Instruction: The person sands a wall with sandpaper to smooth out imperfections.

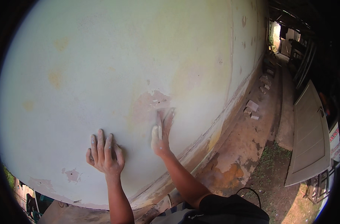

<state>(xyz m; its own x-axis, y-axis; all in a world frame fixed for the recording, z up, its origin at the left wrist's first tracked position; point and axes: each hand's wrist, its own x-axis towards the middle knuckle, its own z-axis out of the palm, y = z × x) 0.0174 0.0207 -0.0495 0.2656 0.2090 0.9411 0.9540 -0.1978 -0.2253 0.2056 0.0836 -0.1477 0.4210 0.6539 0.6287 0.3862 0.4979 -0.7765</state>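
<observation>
A pale, whitish-green wall [102,74] fills most of the view in front of me. My left hand [105,155] lies flat against it, fingers spread and dusty, holding nothing. To its right, my right hand [160,143] grips a folded reddish-brown sheet that looks like sandpaper [167,115] and presses it to the wall. The sheet's upper edge meets the lower side of a bare pinkish patch [149,104] where paint has come off. White dust coats the fingers of my right hand, which partly hide the sheet.
A worn concrete ledge [233,160] runs along the wall's foot, with broken block pieces [252,105] on it. At the right leans a beige panelled door [308,134]. Weedy ground [268,164] lies between. A smaller peeled spot [71,174] marks the wall's lower left.
</observation>
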